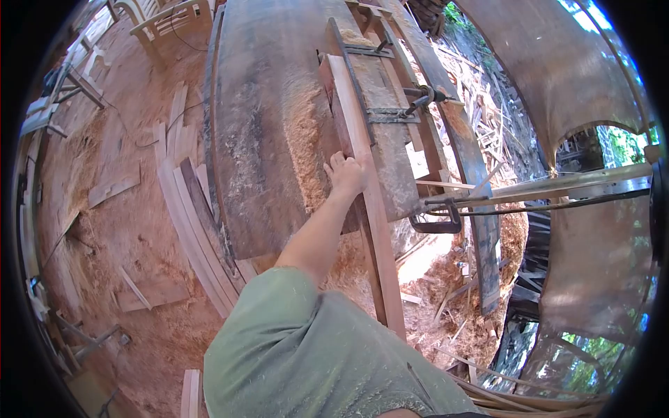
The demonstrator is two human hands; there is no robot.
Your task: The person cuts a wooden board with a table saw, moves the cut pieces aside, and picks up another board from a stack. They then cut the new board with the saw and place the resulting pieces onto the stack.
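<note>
My left hand reaches out from a green sleeve and lies on a long wooden board, its fingers bent over the board's left side. The board stands on edge on a worn worktable and extends past its near end toward my body. Along its far right side runs a dark metal guide frame with cross brackets. A trail of wood shavings lies left of the board. My right hand is not in view.
A C-clamp grips the table's near right corner. Another clamp sits farther up. Long planks lean along the table's left side. Sawdust and offcuts litter the floor. Plastic chairs stand at the far left; sheet panels hang right.
</note>
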